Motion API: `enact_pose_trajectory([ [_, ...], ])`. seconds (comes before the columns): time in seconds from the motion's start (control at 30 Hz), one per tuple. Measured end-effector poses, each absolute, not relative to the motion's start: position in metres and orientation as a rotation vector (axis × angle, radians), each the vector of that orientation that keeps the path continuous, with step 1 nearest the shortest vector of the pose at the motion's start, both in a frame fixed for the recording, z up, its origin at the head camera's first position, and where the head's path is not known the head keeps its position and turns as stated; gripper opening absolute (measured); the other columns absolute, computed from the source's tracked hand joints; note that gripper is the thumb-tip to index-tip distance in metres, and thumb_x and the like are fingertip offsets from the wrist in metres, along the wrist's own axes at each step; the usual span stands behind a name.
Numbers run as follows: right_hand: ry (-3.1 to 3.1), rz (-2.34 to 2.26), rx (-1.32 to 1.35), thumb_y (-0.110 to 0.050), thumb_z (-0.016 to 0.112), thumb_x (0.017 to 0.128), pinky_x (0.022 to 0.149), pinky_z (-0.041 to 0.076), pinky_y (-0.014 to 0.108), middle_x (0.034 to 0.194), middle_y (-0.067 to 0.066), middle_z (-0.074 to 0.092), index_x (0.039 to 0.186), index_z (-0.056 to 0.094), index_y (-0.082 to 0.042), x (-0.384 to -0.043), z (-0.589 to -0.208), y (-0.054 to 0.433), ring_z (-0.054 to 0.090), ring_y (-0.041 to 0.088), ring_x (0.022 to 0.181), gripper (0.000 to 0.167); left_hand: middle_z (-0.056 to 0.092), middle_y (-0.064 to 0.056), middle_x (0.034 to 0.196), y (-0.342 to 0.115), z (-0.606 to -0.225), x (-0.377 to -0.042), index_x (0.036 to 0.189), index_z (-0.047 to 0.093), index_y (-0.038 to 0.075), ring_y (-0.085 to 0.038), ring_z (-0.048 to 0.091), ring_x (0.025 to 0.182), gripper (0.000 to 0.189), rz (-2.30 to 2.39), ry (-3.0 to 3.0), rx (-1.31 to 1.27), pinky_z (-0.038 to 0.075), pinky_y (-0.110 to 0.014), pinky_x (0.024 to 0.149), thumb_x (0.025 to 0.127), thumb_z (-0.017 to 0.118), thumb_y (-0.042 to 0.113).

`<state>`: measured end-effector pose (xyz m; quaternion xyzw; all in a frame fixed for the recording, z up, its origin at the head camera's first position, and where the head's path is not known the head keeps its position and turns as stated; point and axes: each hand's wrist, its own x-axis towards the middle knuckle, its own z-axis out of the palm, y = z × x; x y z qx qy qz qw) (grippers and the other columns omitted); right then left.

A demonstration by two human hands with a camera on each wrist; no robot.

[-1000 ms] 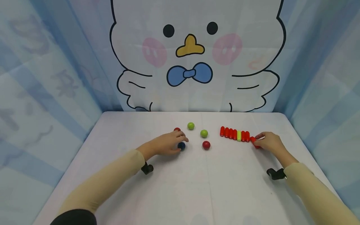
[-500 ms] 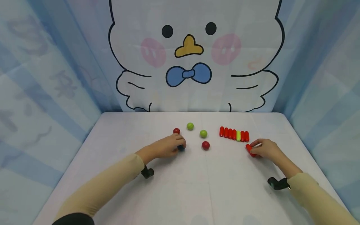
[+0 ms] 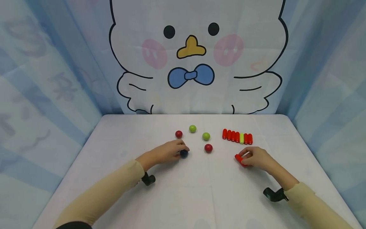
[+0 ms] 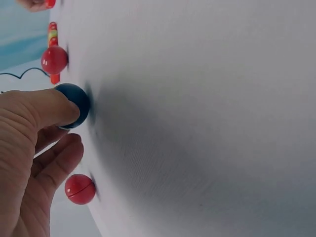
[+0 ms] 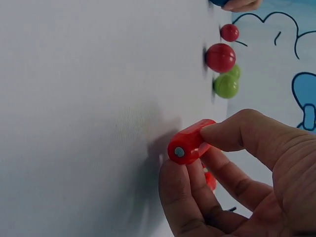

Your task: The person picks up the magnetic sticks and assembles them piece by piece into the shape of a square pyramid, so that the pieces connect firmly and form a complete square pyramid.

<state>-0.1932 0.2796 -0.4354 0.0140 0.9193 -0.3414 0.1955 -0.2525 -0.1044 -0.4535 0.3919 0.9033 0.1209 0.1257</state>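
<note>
With my left hand (image 3: 166,152) I am pinching a dark blue ball (image 3: 184,154) close to the white table (image 3: 171,197); whether it is touching, I cannot tell. My right hand (image 3: 257,157) is gripping a red rod (image 5: 191,140), showing a pale round spot on its end, and holding it slantwise on the near side of a row of rods (image 3: 237,136), where six red and one yellow-green are lying side by side. Between my hands, a near red ball (image 3: 208,148) is resting; farther back, another red ball (image 3: 178,134) and two green balls (image 3: 206,136) are lying loose, apart from one another.
</note>
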Motion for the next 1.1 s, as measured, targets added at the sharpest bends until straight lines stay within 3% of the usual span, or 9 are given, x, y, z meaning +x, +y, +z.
enact_pose_trajectory([
  [0.23, 2.554, -0.986, -0.032, -0.011, 0.074, 0.085, 0.074, 0.057, 0.031, 0.101, 0.010, 0.067, 0.118, 0.067, -0.002, -0.188, -0.440, 0.258, 0.061, 0.022, 0.088, 0.035, 0.062, 0.000, 0.123, -0.103, -0.457, -0.244, 0.137, 0.065, 0.020, -0.012, 0.062, 0.108, 0.043, 0.344, 2.670, 1.107, 0.054, -0.030, 0.101, 0.095, 0.076, 0.026],
  [0.67, 2.508, -1.047, -0.084, -0.010, 0.075, 0.085, 0.073, 0.057, 0.031, 0.098, 0.006, 0.068, 0.114, 0.071, -0.007, -0.185, -0.448, 0.226, 0.062, 0.019, 0.083, 0.029, 0.067, 0.003, 0.112, -0.096, -0.459, -0.225, 0.132, 0.068, 0.018, -0.007, 0.060, 0.091, 0.047, 0.298, 2.722, 1.029, 0.056, -0.026, 0.089, 0.094, 0.075, 0.045],
  [0.9, 2.497, -1.058, -0.128, -0.008, 0.076, 0.086, 0.073, 0.057, 0.031, 0.092, 0.004, 0.068, 0.111, 0.071, -0.007, -0.186, -0.449, 0.206, 0.063, 0.017, 0.080, 0.025, 0.069, 0.003, 0.104, -0.090, -0.453, -0.216, 0.128, 0.071, 0.013, -0.009, 0.060, 0.089, 0.044, 0.292, 2.725, 1.109, 0.054, -0.030, 0.092, 0.092, 0.078, 0.039],
  [1.1, 2.491, -1.059, -0.170, -0.007, 0.077, 0.085, 0.074, 0.056, 0.029, 0.092, 0.003, 0.068, 0.107, 0.073, -0.008, -0.187, -0.450, 0.192, 0.062, 0.018, 0.083, 0.022, 0.069, 0.007, 0.095, -0.084, -0.451, -0.211, 0.124, 0.071, 0.016, -0.009, 0.058, 0.088, 0.041, 0.276, 2.722, 1.128, 0.052, -0.031, 0.094, 0.090, 0.080, 0.037],
])
